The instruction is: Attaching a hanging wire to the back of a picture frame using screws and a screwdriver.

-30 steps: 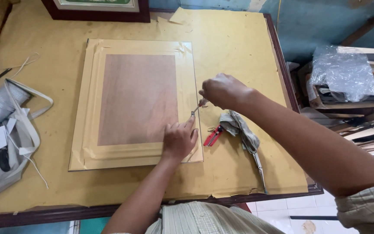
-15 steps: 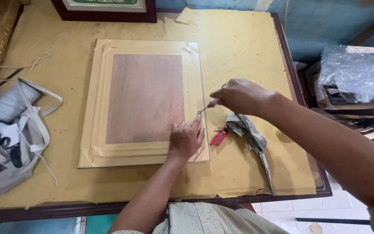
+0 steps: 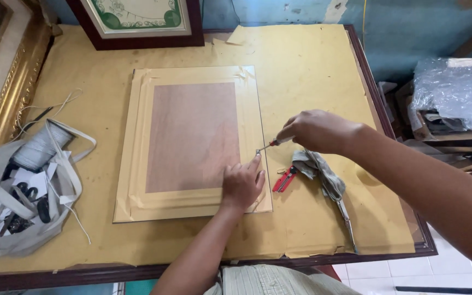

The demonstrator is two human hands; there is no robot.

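The flat rectangular picture frame back, brown board edged with tan paper tape (image 3: 192,142), lies face down at the middle of the paper-covered table (image 3: 312,71). The left hand (image 3: 242,184) presses open on its right edge. The right hand (image 3: 318,130) is closed around a thin metal tool with a red handle (image 3: 269,145), tip at that edge. The frame looks stiff and light; holding is best at the edges. Compared with the earlier frame, both hands are almost unmoved.

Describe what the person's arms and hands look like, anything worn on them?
Both forearms are bare, with no sleeves showing. The left hand and right hand wear no gloves, and no rings, watch or bracelet show. A pale striped shirt shows at the bottom edge.
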